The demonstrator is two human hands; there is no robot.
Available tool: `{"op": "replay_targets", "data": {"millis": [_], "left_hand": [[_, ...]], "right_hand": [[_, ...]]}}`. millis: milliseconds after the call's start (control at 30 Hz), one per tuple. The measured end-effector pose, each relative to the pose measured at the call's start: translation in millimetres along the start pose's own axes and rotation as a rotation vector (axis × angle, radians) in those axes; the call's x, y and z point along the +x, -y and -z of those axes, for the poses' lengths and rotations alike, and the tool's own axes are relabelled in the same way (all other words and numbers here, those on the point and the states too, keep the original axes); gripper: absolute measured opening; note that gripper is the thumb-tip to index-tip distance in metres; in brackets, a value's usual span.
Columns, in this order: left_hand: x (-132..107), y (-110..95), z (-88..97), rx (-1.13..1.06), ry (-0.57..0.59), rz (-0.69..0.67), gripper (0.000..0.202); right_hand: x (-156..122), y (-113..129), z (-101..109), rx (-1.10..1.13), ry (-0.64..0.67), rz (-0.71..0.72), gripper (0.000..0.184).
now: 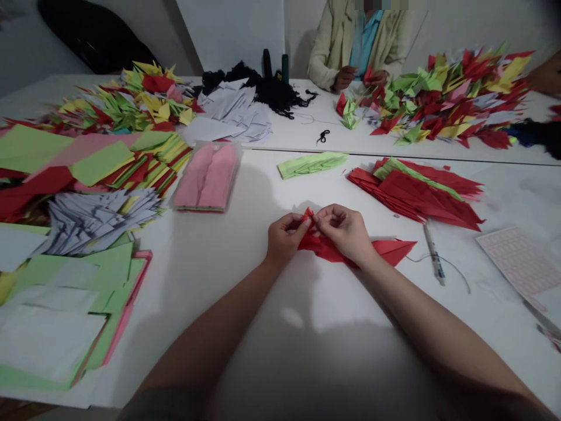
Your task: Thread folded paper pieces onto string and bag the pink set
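My left hand (284,237) and my right hand (346,233) meet at the middle of the white table (245,304). Both pinch a folded red paper piece (390,250), whose pointed wing sticks out to the right under my right wrist. The fingertips of both hands are closed on a small fold at its top. Part of the paper is hidden beneath my right hand.
A pile of folded red pieces (421,190) and a green folded piece (311,164) lie beyond my hands. A pen (433,254) lies at right. Stacks of coloured paper (87,164) fill the left. A person across the table (359,41) folds paper by a large heap (456,93).
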State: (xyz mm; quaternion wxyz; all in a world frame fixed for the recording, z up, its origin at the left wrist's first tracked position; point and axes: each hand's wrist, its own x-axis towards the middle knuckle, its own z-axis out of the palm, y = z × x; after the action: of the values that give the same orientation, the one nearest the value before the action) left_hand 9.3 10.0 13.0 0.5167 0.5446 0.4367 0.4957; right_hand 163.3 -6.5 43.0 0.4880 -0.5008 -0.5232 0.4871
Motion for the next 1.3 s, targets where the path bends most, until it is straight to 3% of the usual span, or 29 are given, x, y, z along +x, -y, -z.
{"op": "replay_targets", "data": {"millis": [233,500,900,1133,1300], "left_hand": [[-4,-3,-1.3,0.181,-0.055,-0.092,0.016],[-4,-4,-1.8,0.309,-0.127,-0.392,0.006],[-4,-1,-0.8,0.367,-0.129,-0.375,0.008],[-3,0,2.8,0.488,-0.121,-0.532,0.008],[-3,-3,5.1,0.567,-0.12,-0.626,0.008]], "right_hand": [[-1,1,-1,-0.045,-0.017,0.01,0.019],[0,3,2,0.033,0.04,0.034,0.019],[2,2,6,0.038,0.064,0.015,0.02],[0,5,6,0.013,0.068,0.037,0.021],[-1,10,9,-0.162,0.063,0.122,0.016]]}}
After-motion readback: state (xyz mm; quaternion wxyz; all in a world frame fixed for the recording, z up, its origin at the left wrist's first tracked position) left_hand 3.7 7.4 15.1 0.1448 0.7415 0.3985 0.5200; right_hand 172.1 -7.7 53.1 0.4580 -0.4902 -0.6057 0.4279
